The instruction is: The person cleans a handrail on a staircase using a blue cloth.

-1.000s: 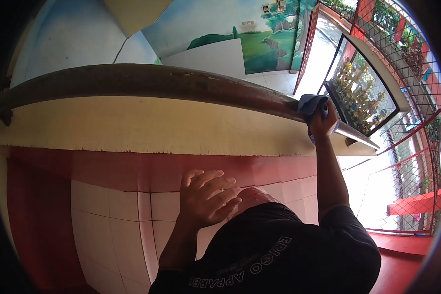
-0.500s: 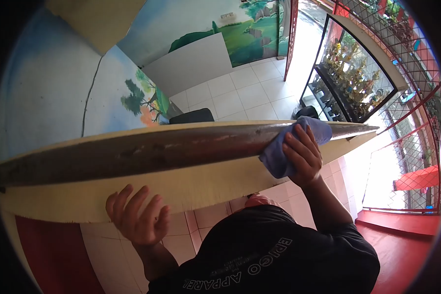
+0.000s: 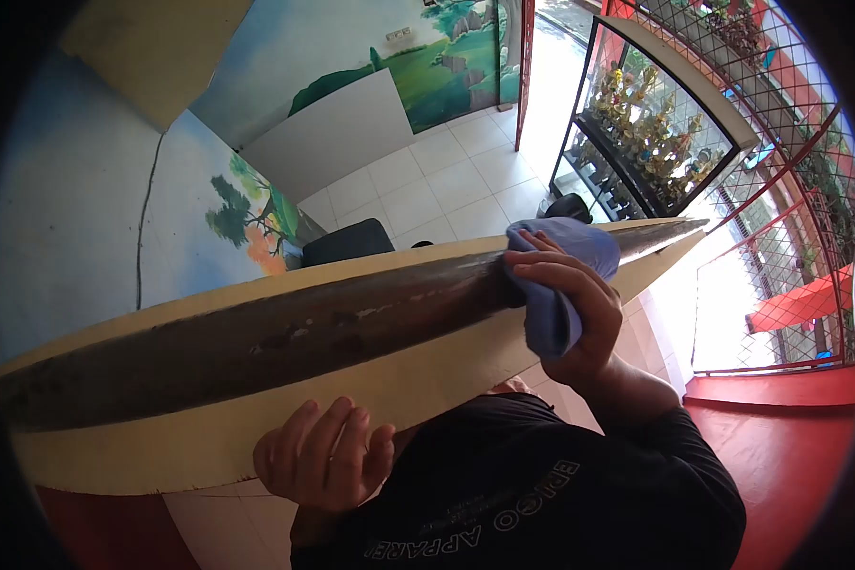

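My right hand presses a folded blue cloth onto a long dark strip, palm down with its fingers bent over the cloth. The strip has a dull brown-black sheen with a few pale scuffs, and runs along the middle of a cream board that narrows toward the right. My left hand is held low by the board's near edge, fingers raised and slightly curled, with nothing in it. Below both hands is the front of my black shirt.
Beyond the board lie white floor tiles and a dark seat-like object. A glass-sided case with plants stands at the back right, by a red wire mesh. Painted walls rise on the left. Red floor shows at lower right.
The cloth under my right hand has shifted a little left along the strip, and the hand has turned. My left hand has come right and lower. The whole view has tilted.
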Motion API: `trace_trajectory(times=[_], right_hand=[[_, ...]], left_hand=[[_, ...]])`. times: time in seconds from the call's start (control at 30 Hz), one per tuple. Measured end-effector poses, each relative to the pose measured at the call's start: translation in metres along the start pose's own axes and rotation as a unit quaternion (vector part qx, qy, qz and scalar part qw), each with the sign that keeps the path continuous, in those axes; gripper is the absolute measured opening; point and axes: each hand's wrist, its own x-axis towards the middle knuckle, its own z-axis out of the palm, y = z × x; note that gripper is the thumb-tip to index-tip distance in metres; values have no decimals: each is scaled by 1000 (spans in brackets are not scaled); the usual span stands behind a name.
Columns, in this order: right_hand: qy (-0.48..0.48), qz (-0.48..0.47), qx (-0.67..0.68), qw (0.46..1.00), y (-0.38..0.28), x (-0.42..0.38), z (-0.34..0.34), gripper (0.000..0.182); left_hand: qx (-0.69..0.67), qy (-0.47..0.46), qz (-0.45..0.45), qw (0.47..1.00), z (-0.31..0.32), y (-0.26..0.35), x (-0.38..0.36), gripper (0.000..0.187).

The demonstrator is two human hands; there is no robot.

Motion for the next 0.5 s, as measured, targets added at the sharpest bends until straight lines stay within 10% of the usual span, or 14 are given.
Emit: trace_trajectory(times=[0.3, 0.5], right_hand=[[56, -168, -201, 963, -50, 21, 83, 56], [181, 234, -55, 954, -53, 2, 68, 41]], left_hand=[[-102, -13, 16, 995, -120, -80, -26, 26], [-6, -44, -4, 999, -196, -169, 10, 39]])
